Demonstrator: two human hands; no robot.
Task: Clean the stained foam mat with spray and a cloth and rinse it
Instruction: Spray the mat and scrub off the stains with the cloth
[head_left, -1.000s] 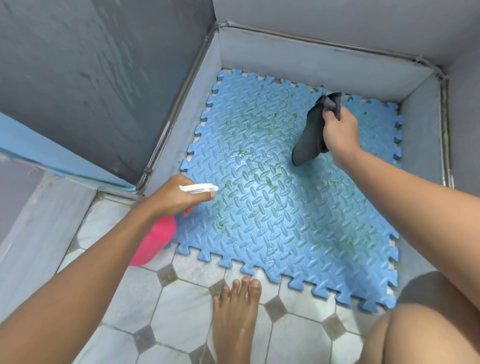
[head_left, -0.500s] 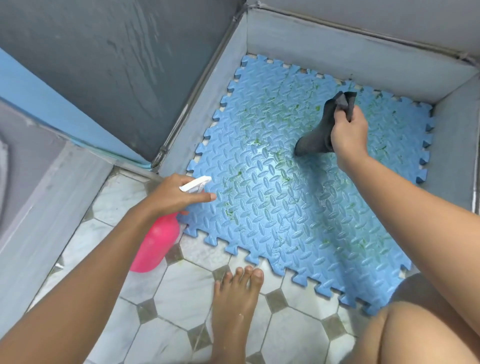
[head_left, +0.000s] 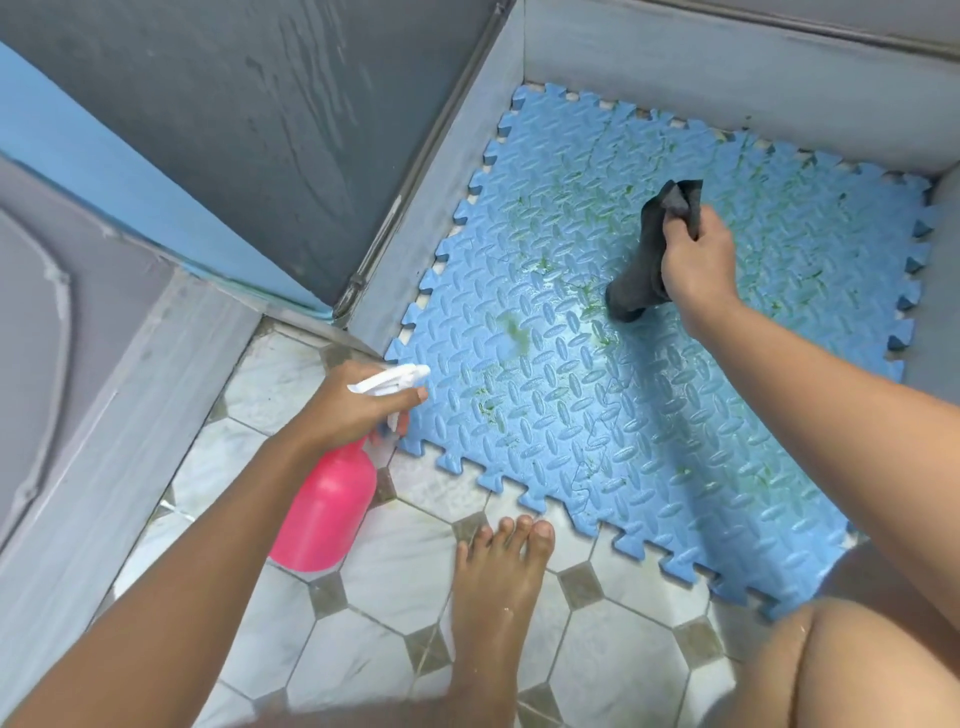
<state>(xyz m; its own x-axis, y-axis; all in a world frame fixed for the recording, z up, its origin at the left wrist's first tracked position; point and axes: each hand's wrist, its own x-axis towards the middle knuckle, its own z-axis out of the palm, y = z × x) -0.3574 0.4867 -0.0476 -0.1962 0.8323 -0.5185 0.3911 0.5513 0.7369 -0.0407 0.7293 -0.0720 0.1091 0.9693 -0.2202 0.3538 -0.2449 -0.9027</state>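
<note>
The foam mat (head_left: 675, 415) lies flat on the floor (head_left: 395, 566), its far edge against a low grey wall (head_left: 727, 67) and its left edge along a second grey wall (head_left: 447, 208) that meets the first at the far-left corner. The mat is blue foam with a raised diamond-plate tread and jigsaw-toothed edges. Green smears and flecks spread over its far half and centre, with one blurred green patch near the left edge. The centre of the surface shines wet.

The right hand (head_left: 696, 260) reaches in from the right over the middle of the mat, arm extended, fingers clenched around a dark grey cloth (head_left: 649, 254). The cloth is bunched; one end sticks up above the fist, and the lower end hangs down to the mat surface.

The left hand (head_left: 358, 405) is at the mat's near-left corner, wrapped round the neck of a spray bottle (head_left: 327, 509), forefinger extended along the white trigger head (head_left: 389, 382), whose nozzle points across the mat. The bottle body is smooth pink plastic, tilted, hanging below the hand over the floor.

The floor is pale marbled octagonal tile with small dark square insets. A bare foot (head_left: 498, 587) stands on it just beside the mat's near edge. A bare knee (head_left: 857, 670) covers the mat's near-right corner.
</note>
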